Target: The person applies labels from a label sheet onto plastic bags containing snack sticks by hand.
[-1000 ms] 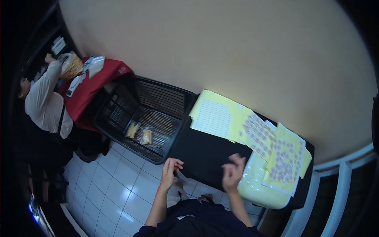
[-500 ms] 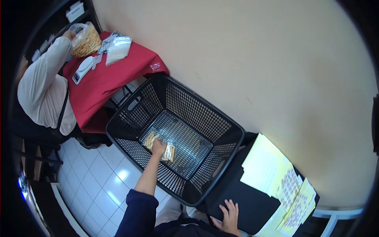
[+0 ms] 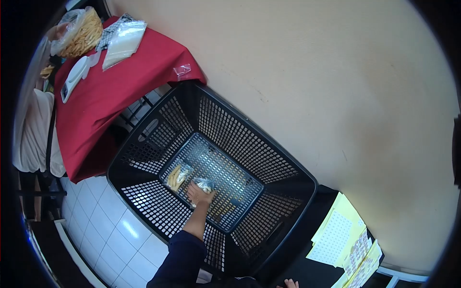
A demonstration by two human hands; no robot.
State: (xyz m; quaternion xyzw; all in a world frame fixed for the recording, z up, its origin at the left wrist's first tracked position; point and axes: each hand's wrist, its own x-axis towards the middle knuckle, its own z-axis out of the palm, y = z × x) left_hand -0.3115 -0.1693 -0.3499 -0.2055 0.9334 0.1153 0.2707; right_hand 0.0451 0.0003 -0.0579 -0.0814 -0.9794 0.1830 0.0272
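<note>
My left hand reaches down into a large black plastic basket. Its thumb and fingers straddle a clear packet on the basket floor, covering most of it. Close by on the left lies another clear packet of pale, stick-shaped snacks. Only the fingers of my right hand show at the bottom edge, spread on the black surface, with nothing seen in them.
Yellow printed sheets lie on the black surface at right. A red-clothed table holds a white scale, plastic bags and a big bag of snack sticks. A person's pale sleeve is at far left.
My left hand has moved from between the two packets onto the right one, which now lies more slanted. The view has shifted, leaving only fingers of my right hand in sight.
</note>
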